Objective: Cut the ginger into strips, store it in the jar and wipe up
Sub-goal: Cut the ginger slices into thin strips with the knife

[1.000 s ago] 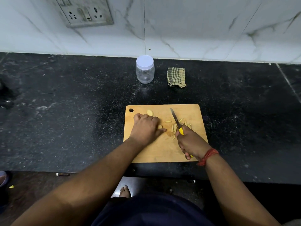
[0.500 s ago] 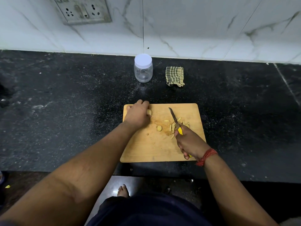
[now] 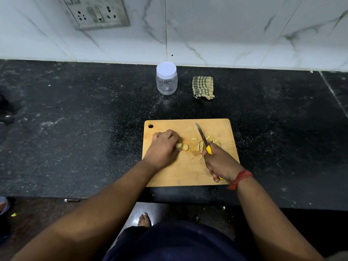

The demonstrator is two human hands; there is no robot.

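Note:
On the wooden cutting board (image 3: pixel 188 172) my left hand (image 3: pixel 163 147) pinches a pale ginger slice (image 3: pixel 178 145), and a second round slice (image 3: pixel 185 147) lies just right of it. My right hand (image 3: pixel 220 162) grips the yellow handle of a knife (image 3: pixel 202 137), blade pointing away over a small heap of cut ginger strips (image 3: pixel 209 142). The clear jar (image 3: pixel 166 81) with its white lid on stands behind the board near the wall. A folded checked cloth (image 3: pixel 203 87) lies to the jar's right.
The board sits near the front edge of a black stone counter (image 3: pixel 75 129). A white marble wall with a socket plate (image 3: pixel 98 12) rises behind. Below the counter edge, a bare foot (image 3: pixel 144 220) stands on the floor.
My left hand went to the board's far left corner, then came back toward the middle with a ginger slice. My right hand and the knife stayed put.

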